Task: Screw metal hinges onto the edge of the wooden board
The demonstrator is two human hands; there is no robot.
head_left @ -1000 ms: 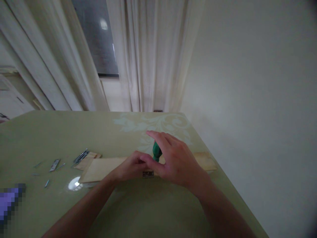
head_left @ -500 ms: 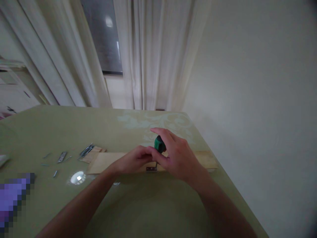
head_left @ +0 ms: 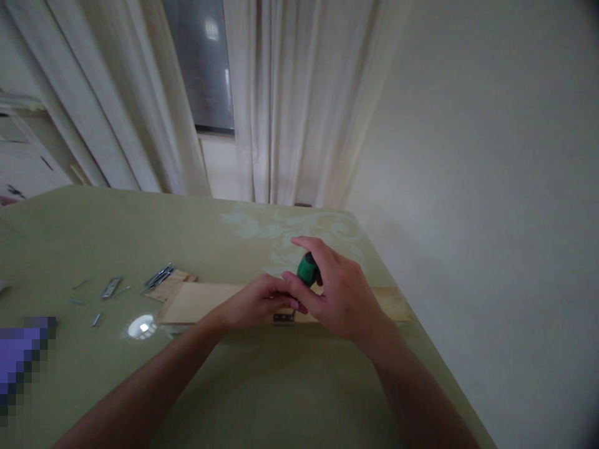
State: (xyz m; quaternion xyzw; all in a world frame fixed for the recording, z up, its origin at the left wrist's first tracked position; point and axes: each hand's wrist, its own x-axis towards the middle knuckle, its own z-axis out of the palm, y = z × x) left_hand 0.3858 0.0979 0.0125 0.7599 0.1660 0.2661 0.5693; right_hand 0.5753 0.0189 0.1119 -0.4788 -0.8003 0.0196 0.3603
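Green bench [head_left: 262, 399] under pale curtains [head_left: 299, 112], dark window pane [head_left: 201, 68] at rear left, plain wall [head_left: 496, 187] along the right. Right hand [head_left: 339, 293]: fingers curled about a screwdriver [head_left: 307, 270] with a green and black handle, thumb along its near side, index finger reaching out past it; handle tilted, its lower end toward the near edge of the board. Left hand [head_left: 257, 302]: fingers bunched narrow beside the right thumb, just below the handle; cannot tell whether they pinch the shaft or a screw. Directly beneath the fingertips, a small dark metal plate with holes [head_left: 283, 318] sits at the near edge of a long light wooden board [head_left: 194, 298], which runs left to right under both hands. Beyond the board's left end, small thin wood pieces [head_left: 169, 289] carry a heap of slim metal rods [head_left: 159, 275], too blurred to identify singly. Further left on the bare surface: a second metal plate [head_left: 111, 287], lying flat, with loose screw-like pieces around it, the clearest one [head_left: 97, 320] on the near side. Far left edge: a purple object [head_left: 16, 355], pixelated, identity unclear. Pale floral pattern [head_left: 304, 227] at the bench's far right corner.
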